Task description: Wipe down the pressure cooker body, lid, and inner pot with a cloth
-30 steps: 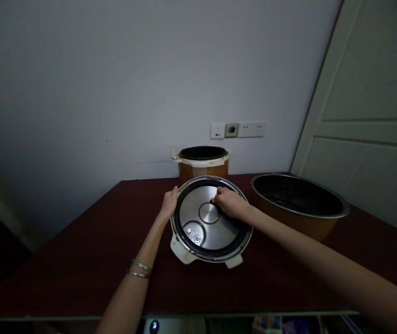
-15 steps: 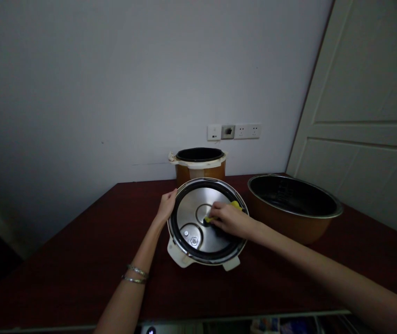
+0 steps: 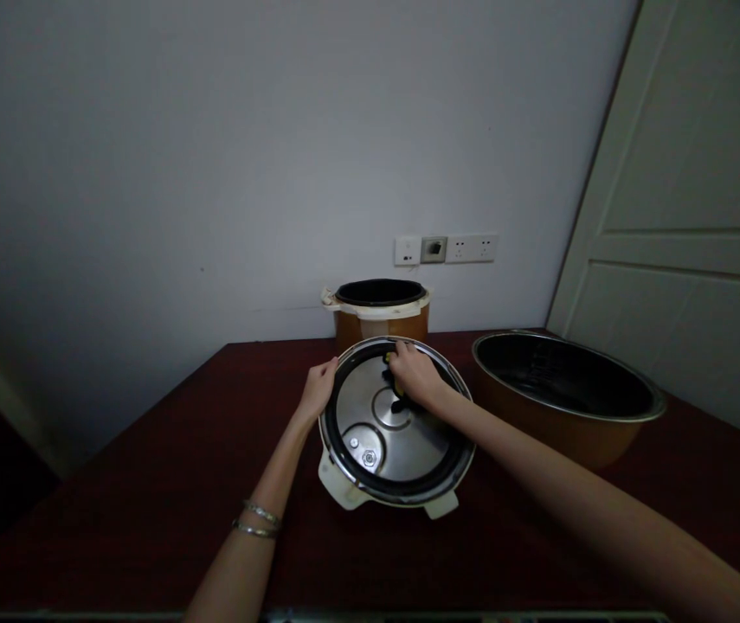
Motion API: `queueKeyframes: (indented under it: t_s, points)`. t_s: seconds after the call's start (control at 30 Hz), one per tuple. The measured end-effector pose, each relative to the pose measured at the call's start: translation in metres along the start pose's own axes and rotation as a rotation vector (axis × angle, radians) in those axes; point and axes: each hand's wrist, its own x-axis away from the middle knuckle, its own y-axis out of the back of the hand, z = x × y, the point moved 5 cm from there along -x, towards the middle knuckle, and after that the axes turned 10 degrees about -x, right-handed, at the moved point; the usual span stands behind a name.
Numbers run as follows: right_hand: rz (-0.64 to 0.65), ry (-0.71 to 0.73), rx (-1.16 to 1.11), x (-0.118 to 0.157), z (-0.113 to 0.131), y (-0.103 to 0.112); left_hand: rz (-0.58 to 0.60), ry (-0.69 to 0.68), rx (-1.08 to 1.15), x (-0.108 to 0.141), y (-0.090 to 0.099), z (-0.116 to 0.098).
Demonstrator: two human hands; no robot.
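in the head view, a round lid [image 3: 360, 391] sits in the middle of a dark red table [image 3: 214, 484], its underside tilted up towards the person. the left hand [image 3: 318, 387] holds it at the left edge: the thumb side shows along the rim, while the other fingers are mostly hidden, so i can't tell how they lie behind it. two silvery bracelets [image 3: 256, 521] circle that forearm. the right hand [image 3: 416, 374] is over the upper part of the lid, its fingers bent in close around a small yellow item [image 3: 388, 356], of which only bits peek out; too little shows to tell whether it is cloth or sponge. the lid's underside has a shiny metal plate, a thick black ring [image 3: 337, 433] around it, and a round recess with small fittings [image 3: 369, 458] at the lower left. two pale lugs [image 3: 442, 504] stick out along its lower edge; whether they touch the table i can't tell. just behind the lid stands a brown cooker body [image 3: 348, 329] with a pale collar and dark opening, near the wall [image 3: 149, 147]. to the right, beyond the right forearm, is a wide brown pot [image 3: 557, 426] with a black inside and bright rim. sockets [image 3: 472, 249] are set in the wall, and a pale panelled door [image 3: 687, 173] stands at the far right.
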Motion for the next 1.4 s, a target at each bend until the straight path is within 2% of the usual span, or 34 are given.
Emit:
queueKeyframes:
  t_s: [0.17, 0.33, 0.43, 0.53, 0.6, 0.7, 0.8, 0.93, 1.13, 1.4]
  points:
    - [0.053, -0.06, -0.022, 0.02, -0.002, -0.007, 0.011, 0.019, -0.008, 0.001, 0.0, -0.002]
    - [0.097, 0.033, -0.169, 0.049, -0.002, -0.003, -0.016, 0.021, -0.012, -0.001, 0.001, 0.003]
    - [0.051, 0.119, -0.304, 0.052, 0.001, 0.006, -0.014, 0.009, -0.019, -0.004, 0.0, 0.009]
    - [-0.071, 0.243, -0.259, 0.041, 0.013, 0.018, -0.009, 0.006, -0.021, -0.006, -0.001, 0.012]
    - [-0.121, 0.381, -0.168, 0.028, 0.029, 0.021, -0.009, 0.001, -0.019, -0.006, -0.001, 0.011]
    - [-0.114, 0.631, -0.042, 0.004, 0.05, 0.012, -0.033, -0.02, -0.044, -0.007, 0.0, 0.009]
    - [-0.073, 0.725, 0.027, -0.016, 0.051, -0.002, -0.06, -0.033, -0.081, -0.007, 0.002, 0.008]
    - [-0.055, 0.674, 0.051, -0.024, 0.033, -0.005, -0.03, -0.038, -0.061, -0.006, 0.0, 0.009]
    - [-0.031, 0.539, 0.075, -0.009, 0.005, 0.01, -0.007, -0.046, -0.072, -0.002, -0.001, 0.004]
    - [-0.025, 0.233, 0.1, 0.02, -0.021, 0.024, -0.01, -0.036, -0.047, -0.002, -0.002, 0.006]
